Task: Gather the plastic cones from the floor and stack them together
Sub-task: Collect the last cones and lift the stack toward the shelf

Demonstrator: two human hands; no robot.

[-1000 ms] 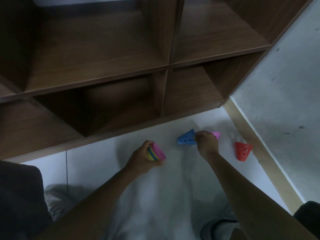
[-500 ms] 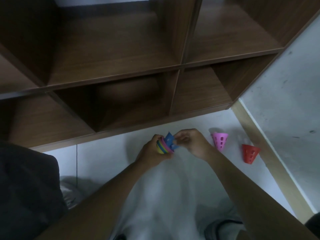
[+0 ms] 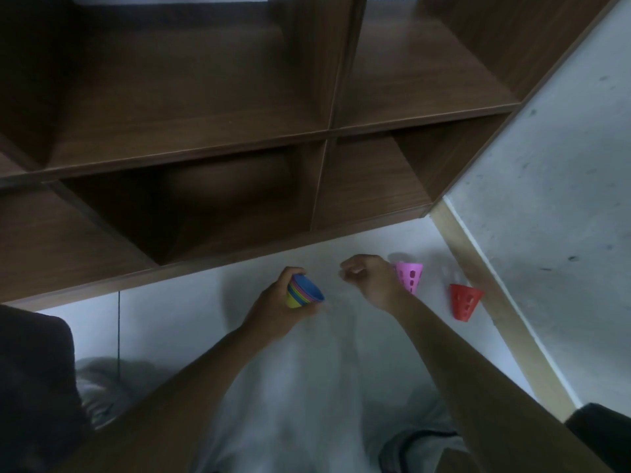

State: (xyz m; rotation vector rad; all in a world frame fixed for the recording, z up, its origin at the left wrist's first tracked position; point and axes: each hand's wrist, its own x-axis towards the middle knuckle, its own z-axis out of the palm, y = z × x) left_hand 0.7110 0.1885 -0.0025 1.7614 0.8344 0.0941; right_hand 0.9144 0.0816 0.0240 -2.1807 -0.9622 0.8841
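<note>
A person crouched over a pale grey floor (image 3: pixel 191 322) holds a nested stack of coloured plastic cones (image 3: pixel 304 296), blue innermost with pink and yellow rims showing, in the left hand (image 3: pixel 278 307) at the centre of the frame. That hand's fingers are curled round the stack, whose open mouth tilts toward the right.

The right hand (image 3: pixel 370 279) hangs just right of the stack, apart from it, fingers loosely curled and holding nothing. Directly behind its wrist a pink perforated plastic cone (image 3: pixel 410 276) stands wide end up on the floor; whether the hand touches it cannot be told. Farther right, near a light wooden skirting strip (image 3: pixel 485 281) along the base of a grey wall (image 3: pixel 553 186), a red perforated plastic cone (image 3: pixel 463 301) also rests on the floor with its wide mouth upward, leaning slightly.

A dark brown wooden shelving unit (image 3: pixel 211 124) with open compartments fills the upper half of the frame, its base meeting the floor just beyond the hands. Both bare forearms reach up from the lower edge, over the person's light trousers (image 3: pixel 290 397).
</note>
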